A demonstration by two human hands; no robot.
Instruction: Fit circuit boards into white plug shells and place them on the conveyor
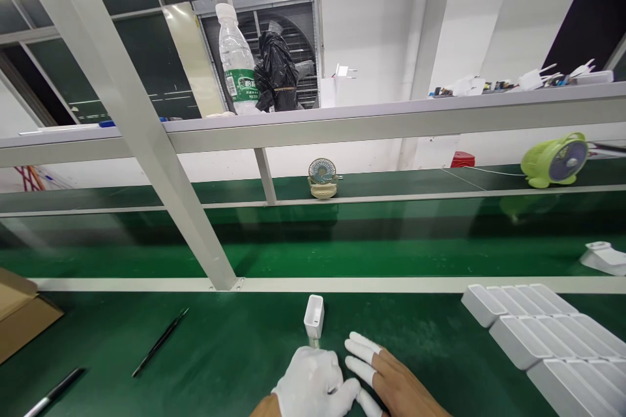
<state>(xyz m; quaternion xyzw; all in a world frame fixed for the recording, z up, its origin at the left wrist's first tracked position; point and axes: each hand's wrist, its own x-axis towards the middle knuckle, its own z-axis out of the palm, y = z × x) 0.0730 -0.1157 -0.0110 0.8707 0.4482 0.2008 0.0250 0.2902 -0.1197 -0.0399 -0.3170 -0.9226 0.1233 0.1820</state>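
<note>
My left hand [313, 383], in a white glove, is low in the middle of the view with its fingers curled closed. What they hold, if anything, is hidden. Just beyond its knuckles a small white open-topped plastic housing [313, 318] rests on the green work surface, and a pale narrow piece shows between the housing and the glove. Close by on the right is my right hand [394, 374], wearing white finger covers. Its upper fingers stretch out flat toward the left, while a lower covered finger comes near or touches the gloved fingertips.
Rows of white plastic housings [552, 332] stand at right. Tweezers [160, 342], a pen [55, 393] and a cardboard box [24, 316] lie left. A slanted metal post [141, 130] meets the rail beside the conveyor [372, 254]. Overhead, a shelf [391, 118] carries a bottle [237, 62].
</note>
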